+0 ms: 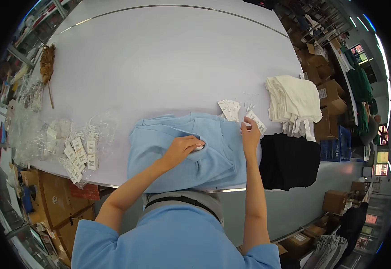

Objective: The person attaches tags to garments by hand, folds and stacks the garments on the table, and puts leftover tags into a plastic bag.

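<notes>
Left hand in the blue clothing, right hand at a white tag

The blue clothing point(159, 136) lies in a loose, rumpled heap at the near edge of the tabletop point(159, 58), right in front of the person. The left hand point(180, 150) rests on it, its grip nearly closed at a raised fold, with a small white thing point(199, 147) at the fingertips, too small to make out. The right hand point(250, 136) is over the heap's right side, fingers bent and slightly apart, tips at a white tag point(256, 122); whether its grip has hold of that tag, I cannot tell. More tags point(229, 109) lie just beyond the heap. Folded black clothing point(289, 161) sits just to the right, with a white stack point(293, 98) behind it. Tags in clear plastic point(80, 154) lie to the left.
</notes>
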The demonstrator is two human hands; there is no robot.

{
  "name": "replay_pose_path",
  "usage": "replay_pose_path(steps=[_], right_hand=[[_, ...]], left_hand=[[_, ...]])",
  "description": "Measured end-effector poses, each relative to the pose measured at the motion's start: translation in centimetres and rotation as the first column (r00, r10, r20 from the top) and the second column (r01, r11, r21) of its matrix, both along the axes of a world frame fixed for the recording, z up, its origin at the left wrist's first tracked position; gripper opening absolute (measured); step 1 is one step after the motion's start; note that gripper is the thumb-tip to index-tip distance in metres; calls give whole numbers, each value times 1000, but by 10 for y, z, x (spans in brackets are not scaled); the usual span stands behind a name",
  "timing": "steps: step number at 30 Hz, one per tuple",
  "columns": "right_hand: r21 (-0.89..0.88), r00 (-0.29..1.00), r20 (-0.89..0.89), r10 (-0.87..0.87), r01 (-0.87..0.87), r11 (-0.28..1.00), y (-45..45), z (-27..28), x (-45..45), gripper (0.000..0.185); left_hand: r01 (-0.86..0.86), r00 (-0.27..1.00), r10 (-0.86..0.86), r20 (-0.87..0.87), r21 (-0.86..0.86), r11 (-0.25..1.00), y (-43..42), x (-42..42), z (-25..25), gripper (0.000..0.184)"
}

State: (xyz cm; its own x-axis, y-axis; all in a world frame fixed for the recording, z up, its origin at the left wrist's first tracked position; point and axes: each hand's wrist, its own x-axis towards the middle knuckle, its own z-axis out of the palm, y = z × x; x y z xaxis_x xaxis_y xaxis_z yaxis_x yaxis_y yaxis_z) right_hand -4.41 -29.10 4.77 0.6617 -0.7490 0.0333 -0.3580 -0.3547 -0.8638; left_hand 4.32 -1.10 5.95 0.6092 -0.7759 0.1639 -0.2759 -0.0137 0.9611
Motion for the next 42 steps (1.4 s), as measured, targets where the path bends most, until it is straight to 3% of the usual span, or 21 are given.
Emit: replay_pose_path(steps=[1, 3, 6, 7, 8, 9, 14, 16, 18, 20, 21, 23, 24, 25, 28, 29, 31, 33, 38, 40, 42], right_hand=[[-156, 990, -144, 9, -32, 987, -36, -9, 5, 37], [-500, 967, -250, -57, -79, 862, -98, -60, 15, 39], [-596, 950, -308, -55, -147, 789, -140, -92, 12, 48], [-595, 900, -435, -40, -254, 762, -147, -97, 9, 50], [-578, 831, -556, -32, -358, 733, -152, -104, 7, 52], [-577, 834, -551, -31, -354, 735, -152, -103, 10, 52], [-502, 886, -453, -97, -163, 849, -123, -76, -11, 49], [-29, 933, -319, 168, -187, 982, -105, -43, -23, 46], [436, 944, -59, 325, -268, 859, -82, -9, -31, 43], [392, 796, -257, 548, -433, 812, -58, 12, -45, 40], [394, 797, -254, 548, -432, 811, -43, 22, -47, 40], [353, 682, -580, 446, -283, 892, -15, 36, -45, 35], [354, 681, -578, 449, -286, 890, -3, 32, -43, 35], [223, 733, -585, 347, -267, 938, 8, 22, -39, 32], [-183, 867, -497, 44, -154, 971, 33, -2, -23, 25], [-183, 871, -489, 48, -157, 971, 38, -4, -23, 25], [-16, 980, -198, 33, -37, 999, 47, -5, -22, 18], [180, 995, 94, -30, 12, 984, 56, -6, -19, 13], [172, 945, 219, 245, -284, 943, 103, 73, -35, 10], [56, 904, 178, 388, -403, 914, 121, 88, -40, 13], [123, 892, 209, 402, -432, 894, 140, 106, -44, 12]], left_hand=[[-16, 999, 16, 51, -8, 1000, -2, 0, 1, 15], [-53, 986, 57, 157, -33, 998, -8, 3, 3, 15], [-75, 994, 72, 85, 37, 996, -11, -2, 18, 15], [-80, 996, 77, 44, 78, 994, -11, -3, 23, 14], [-82, 997, 82, 3, 119, 989, -12, -1, 26, 14], [-82, 997, 81, 9, 122, 989, -16, 2, 26, 14], [-142, 983, 159, -96, 159, 977, -22, -8, 21, 14], [-143, 970, 173, -172, 173, 974, -25, -9, 23, 16], [-147, 952, 190, -241, 186, 972, -26, -9, 26, 19], [-161, 952, 198, -232, 171, 972, -25, -14, 24, 22], [-172, 954, 202, -220, 147, 974, -25, -16, 21, 25], [-198, 958, 213, -194, 93, 976, -25, -20, 16, 31], [-201, 957, 216, -192, 94, 975, -24, -22, 14, 31], [-196, 963, 209, -169, 91, 976, -22, -25, 12, 33], [-186, 978, 192, -84, 80, 979, -17, -26, 12, 40], [-191, 977, 197, -75, 79, 978, -14, -27, 13, 40], [-197, 978, 201, -57, 58, 979, -10, -29, 16, 41], [-217, 975, 218, -45, 34, 976, -5, -31, 19, 42], [-235, 968, 234, -95, -2, 972, 4, -37, 21, 42], [-228, 968, 226, -108, -10, 974, 7, -39, 19, 42], [-208, 970, 205, -129, -13, 978, 9, -40, 16, 43]])
